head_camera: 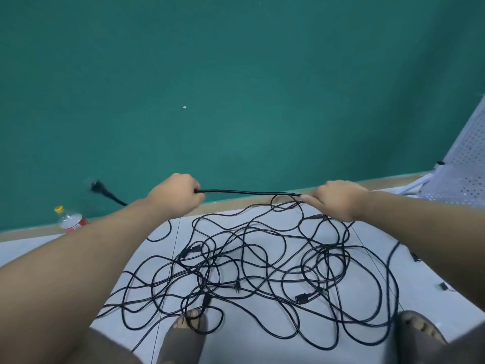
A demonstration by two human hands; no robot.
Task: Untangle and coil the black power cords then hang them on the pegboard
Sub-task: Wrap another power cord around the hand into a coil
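Observation:
A tangle of black power cords [252,261] lies spread over the pale tiled floor in front of my feet. One cord [249,192] is stretched level between my hands above the pile. My left hand [174,194] grips it in a fist, and its plug end [98,189] sticks out past the left of that fist. My right hand [338,199] pinches the same cord at its other side, from where it drops into the tangle. The white pegboard [462,164] leans at the far right edge.
A green wall [236,88] with a tan baseboard fills the back. A plastic bottle with a yellow cap [69,219] lies by the wall at left. Both my sandalled feet [189,329] stand at the near edge of the cords. Small black clips [443,286] lie at right.

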